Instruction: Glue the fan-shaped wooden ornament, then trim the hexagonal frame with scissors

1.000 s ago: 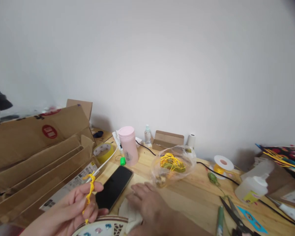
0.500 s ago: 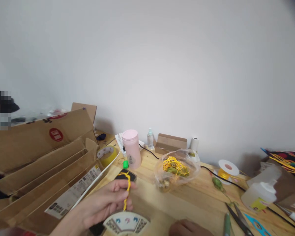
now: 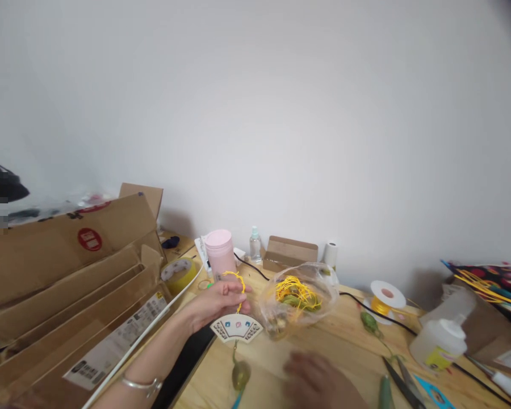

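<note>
My left hand (image 3: 223,301) pinches a twisted yellow cord (image 3: 242,287) between thumb and fingers, with a silver bangle on its wrist. From the cord hangs a white fan-shaped pendant (image 3: 237,328) with small blue and pink stones and openwork corners. Below the pendant dangles a green-brown bead (image 3: 241,375) on a thin string, with a bit of blue under it. My right hand (image 3: 315,380) is low over the table, smeared by motion, apart from the pendant; its fingers cannot be made out.
A clear plastic bag (image 3: 276,324) of yellow cords lies mid-table, behind my hands. A pink tumbler (image 3: 220,255) and yellow tape roll (image 3: 179,275) stand left, beside cardboard boxes (image 3: 111,284). Rightward are a cord spool (image 3: 387,298), black scissors (image 3: 402,383) and a white bottle (image 3: 438,343).
My left hand has lifted the pendant forward and up, bringing the hanging bead into view. My right hand has risen further into view. The camera view has shifted slightly.
</note>
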### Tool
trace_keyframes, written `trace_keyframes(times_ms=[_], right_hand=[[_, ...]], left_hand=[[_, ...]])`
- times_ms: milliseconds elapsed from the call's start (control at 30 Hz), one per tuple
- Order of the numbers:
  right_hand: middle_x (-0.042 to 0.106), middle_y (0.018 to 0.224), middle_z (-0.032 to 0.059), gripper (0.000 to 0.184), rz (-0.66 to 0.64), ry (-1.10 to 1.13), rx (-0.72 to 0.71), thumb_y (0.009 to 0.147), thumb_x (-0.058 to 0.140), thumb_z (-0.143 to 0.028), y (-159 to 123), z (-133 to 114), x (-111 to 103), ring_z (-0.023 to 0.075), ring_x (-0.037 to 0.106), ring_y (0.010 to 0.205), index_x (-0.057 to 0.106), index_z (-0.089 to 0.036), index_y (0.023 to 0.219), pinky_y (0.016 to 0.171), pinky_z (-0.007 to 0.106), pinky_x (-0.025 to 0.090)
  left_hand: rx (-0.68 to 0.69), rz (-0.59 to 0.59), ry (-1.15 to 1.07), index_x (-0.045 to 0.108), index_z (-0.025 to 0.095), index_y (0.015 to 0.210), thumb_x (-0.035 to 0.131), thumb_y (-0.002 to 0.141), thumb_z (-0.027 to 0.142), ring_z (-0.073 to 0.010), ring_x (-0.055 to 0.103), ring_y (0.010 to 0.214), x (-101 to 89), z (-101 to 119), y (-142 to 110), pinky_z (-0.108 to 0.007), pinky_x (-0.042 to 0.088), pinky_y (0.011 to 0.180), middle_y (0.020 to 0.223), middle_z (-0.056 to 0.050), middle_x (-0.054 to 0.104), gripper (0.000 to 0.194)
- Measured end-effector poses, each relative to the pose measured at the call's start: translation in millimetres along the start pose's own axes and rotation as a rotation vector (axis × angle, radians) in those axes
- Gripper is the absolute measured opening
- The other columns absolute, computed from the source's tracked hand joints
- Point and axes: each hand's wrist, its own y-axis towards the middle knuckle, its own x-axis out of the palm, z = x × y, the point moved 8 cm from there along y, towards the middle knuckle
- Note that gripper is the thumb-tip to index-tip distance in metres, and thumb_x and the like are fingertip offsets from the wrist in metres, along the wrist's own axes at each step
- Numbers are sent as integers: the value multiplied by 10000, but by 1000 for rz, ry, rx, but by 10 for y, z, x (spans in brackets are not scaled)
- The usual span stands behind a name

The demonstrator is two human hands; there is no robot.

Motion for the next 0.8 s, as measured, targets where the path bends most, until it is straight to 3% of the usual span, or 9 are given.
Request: trace_keyframes(times_ms=[67, 100, 133, 233, 333, 433, 633, 733, 800], right_hand=[[525, 1235, 68, 533, 99, -149, 114, 693, 619, -437, 251, 97, -239, 268, 428, 1145, 486, -228, 1165, 971, 404, 330], [494, 1261, 88, 578, 136, -234, 170, 684, 631, -417, 366, 150, -317, 282, 400, 1162, 459, -212, 1197, 983, 437, 299], [525, 1218, 95, 554, 134, -316, 199, 689, 630, -375, 469, 195, -340, 279, 423, 1133, 466, -203, 1189, 984, 455, 285], [669, 797, 36, 170, 94, -376, 232, 778, 517, -154, 619, 338, -286, 204, 574, 825, 620, -212, 899, 938, 419, 331], [664, 671, 22, 160, 47, -394, 246, 760, 519, -113, 524, 420, -256, 187, 580, 690, 630, -206, 691, 781, 343, 421], [673, 723, 29, 142, 20, -393, 270, 732, 534, -97, 348, 401, -336, 198, 580, 704, 635, -196, 716, 692, 319, 420], [658, 719, 24, 152, -3, -349, 298, 713, 526, -82, 220, 355, -393, 200, 562, 699, 626, -194, 732, 676, 312, 397], [652, 730, 26, 149, 13, -324, 308, 736, 512, -100, 210, 366, -385, 199, 552, 716, 622, -199, 757, 692, 315, 397], [651, 773, 39, 157, 40, -310, 320, 731, 510, -89, 179, 335, -427, 205, 548, 755, 620, -191, 778, 713, 318, 404]], left_hand=[[47, 72, 53, 570, 123, 943, 704, 607, 377, -139, 603, 630, -36, -7, 48, -241, 415, 609, 653, -16, 663, 442], [71, 110, 91, 564, 127, 949, 692, 609, 402, -140, 601, 626, -50, -9, 76, -243, 413, 603, 648, -6, 658, 456], [95, 147, 136, 558, 129, 956, 678, 616, 420, -142, 598, 625, -60, -9, 107, -245, 411, 597, 644, 2, 653, 463], [164, 232, 300, 536, 121, 980, 615, 697, 394, -135, 585, 610, -71, -20, 226, -253, 416, 583, 632, 18, 634, 400], [207, 295, 482, 526, 131, 991, 533, 794, 321, -107, 545, 529, -84, -44, 354, -265, 431, 545, 645, 31, 604, 274], [227, 349, 642, 540, 142, 966, 497, 825, 314, -103, 545, 544, -99, -41, 457, -284, 460, 560, 697, 23, 595, 227], [208, 416, 851, 561, 137, 920, 493, 828, 325, -126, 585, 661, -70, 55, 634, -322, 491, 632, 801, -9, 613, 221], [226, 472, 923, 552, 141, 993, 514, 810, 321, -179, 597, 820, -54, 159, 513, -398, 473, 753, 926, -51, 625, 259], [253, 506, 954, 535, 137, 1063, 529, 786, 308, -238, 559, 979, -34, 188, 271, -443, 416, 865, 1025, -105, 619, 325]])
